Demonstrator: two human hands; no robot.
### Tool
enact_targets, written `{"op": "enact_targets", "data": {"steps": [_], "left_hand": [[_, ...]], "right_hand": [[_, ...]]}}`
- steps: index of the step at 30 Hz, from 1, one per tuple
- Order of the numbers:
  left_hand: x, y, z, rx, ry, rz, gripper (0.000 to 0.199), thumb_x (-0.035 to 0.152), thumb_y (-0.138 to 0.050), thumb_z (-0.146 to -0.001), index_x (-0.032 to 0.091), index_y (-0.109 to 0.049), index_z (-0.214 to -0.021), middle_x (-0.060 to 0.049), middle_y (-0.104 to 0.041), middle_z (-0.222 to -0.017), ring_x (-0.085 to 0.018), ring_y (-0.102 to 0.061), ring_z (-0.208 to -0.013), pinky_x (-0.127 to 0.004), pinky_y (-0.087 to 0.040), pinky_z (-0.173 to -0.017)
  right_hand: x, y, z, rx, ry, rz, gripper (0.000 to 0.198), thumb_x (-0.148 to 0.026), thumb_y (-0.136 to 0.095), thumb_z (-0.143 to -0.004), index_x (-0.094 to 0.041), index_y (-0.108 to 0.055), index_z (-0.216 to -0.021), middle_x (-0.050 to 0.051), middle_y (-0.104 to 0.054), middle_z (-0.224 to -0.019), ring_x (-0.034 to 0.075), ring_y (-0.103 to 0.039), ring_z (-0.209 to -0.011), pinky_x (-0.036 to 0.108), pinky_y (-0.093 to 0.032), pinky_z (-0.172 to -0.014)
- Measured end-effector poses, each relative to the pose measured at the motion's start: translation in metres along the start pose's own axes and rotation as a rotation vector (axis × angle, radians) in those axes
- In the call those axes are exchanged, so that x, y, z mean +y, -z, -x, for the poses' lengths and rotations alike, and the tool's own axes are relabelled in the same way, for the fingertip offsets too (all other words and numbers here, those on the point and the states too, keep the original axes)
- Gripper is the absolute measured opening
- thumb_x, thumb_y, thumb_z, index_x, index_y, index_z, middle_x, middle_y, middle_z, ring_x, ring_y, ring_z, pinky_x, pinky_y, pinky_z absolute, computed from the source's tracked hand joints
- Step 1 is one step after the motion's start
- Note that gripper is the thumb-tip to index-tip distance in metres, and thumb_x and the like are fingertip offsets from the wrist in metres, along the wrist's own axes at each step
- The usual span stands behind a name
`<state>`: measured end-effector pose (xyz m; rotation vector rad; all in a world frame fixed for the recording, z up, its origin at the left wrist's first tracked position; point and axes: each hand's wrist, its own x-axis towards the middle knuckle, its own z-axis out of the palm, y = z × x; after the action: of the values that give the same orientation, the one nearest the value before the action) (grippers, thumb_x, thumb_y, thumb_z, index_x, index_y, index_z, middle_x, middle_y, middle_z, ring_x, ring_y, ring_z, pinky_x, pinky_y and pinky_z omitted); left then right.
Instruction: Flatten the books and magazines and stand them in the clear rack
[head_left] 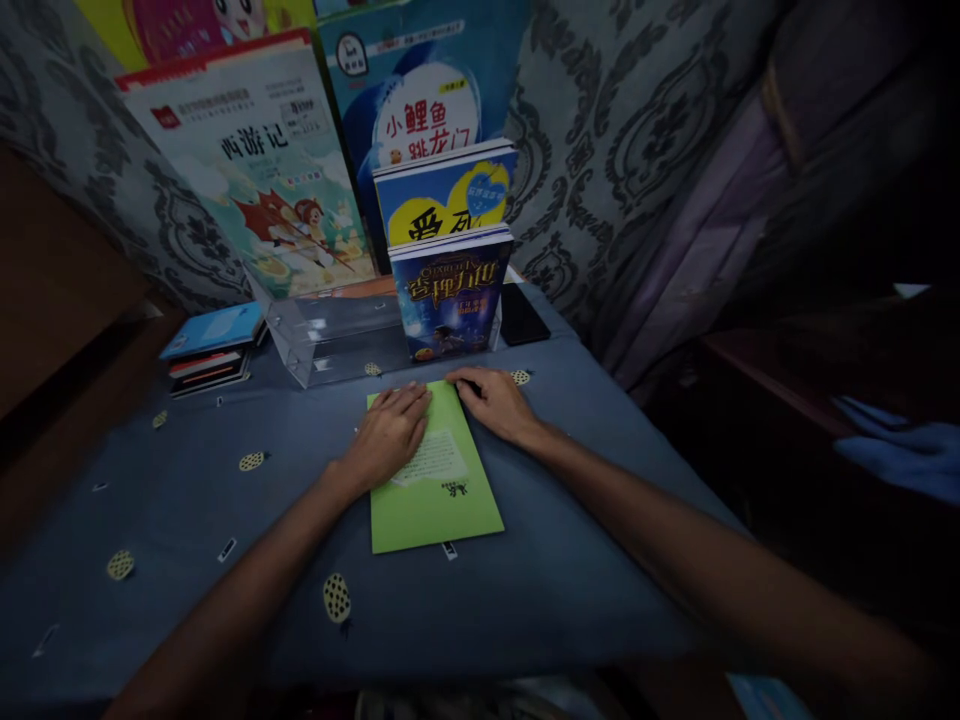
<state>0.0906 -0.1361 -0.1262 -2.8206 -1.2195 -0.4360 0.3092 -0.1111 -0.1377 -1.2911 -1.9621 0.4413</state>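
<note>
A light green book [442, 515] lies on the cloth-covered table in front of me, with a pale text panel and a small dark logo on its cover. My left hand [390, 430] rests flat on the book's upper left part, fingers stretched toward its far edge, covering some of the panel. At the far right corner of the book, my right hand [495, 402] has its fingers curled, with the fingertips gripping the corner. Just beyond both hands stands a dark blue book [454, 300] in a clear acrylic stand [330, 345].
Behind it stand a blue and yellow book [446, 200], a pale green book [281, 190] and a teal book [427, 90]. Several books [214, 340] are stacked at the left. A dark flat object [523, 315] lies right of the stand. A patterned cloth [247, 560] covers the table.
</note>
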Motion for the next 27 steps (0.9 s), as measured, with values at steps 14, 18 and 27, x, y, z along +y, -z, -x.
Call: {"op": "enact_targets", "data": {"steps": [14, 18, 27], "left_hand": [[0.010, -0.007, -0.026, -0.046, -0.048, 0.049, 0.044, 0.019, -0.037, -0.100, 0.015, -0.054, -0.140, -0.013, -0.057, -0.147, -0.024, -0.049, -0.140, -0.046, -0.040, -0.114], [0.009, -0.008, -0.025, -0.022, -0.064, 0.045, 0.043, 0.019, -0.039, -0.100, 0.013, -0.055, -0.140, -0.013, -0.056, -0.148, -0.024, -0.048, -0.142, -0.045, -0.040, -0.115], [0.010, -0.007, -0.025, -0.023, -0.062, 0.036, 0.042, 0.020, -0.038, -0.102, 0.012, -0.055, -0.139, -0.013, -0.056, -0.148, -0.026, -0.049, -0.141, -0.047, -0.040, -0.114]], "right_hand": [[0.013, -0.004, -0.002, 0.062, -0.016, -0.142, 0.040, -0.018, -0.046, -0.094, -0.021, -0.064, -0.129, 0.007, -0.078, -0.110, 0.023, -0.073, -0.101, 0.038, -0.056, -0.091], [0.014, -0.004, -0.002, 0.050, -0.029, -0.123, 0.041, -0.018, -0.045, -0.094, -0.021, -0.063, -0.130, 0.007, -0.079, -0.108, 0.023, -0.074, -0.096, 0.040, -0.055, -0.091], [0.017, -0.006, -0.002, 0.042, -0.007, -0.018, 0.035, -0.017, -0.048, -0.092, -0.021, -0.068, -0.121, 0.007, -0.077, -0.114, 0.023, -0.072, -0.099, 0.038, -0.054, -0.093]]}}
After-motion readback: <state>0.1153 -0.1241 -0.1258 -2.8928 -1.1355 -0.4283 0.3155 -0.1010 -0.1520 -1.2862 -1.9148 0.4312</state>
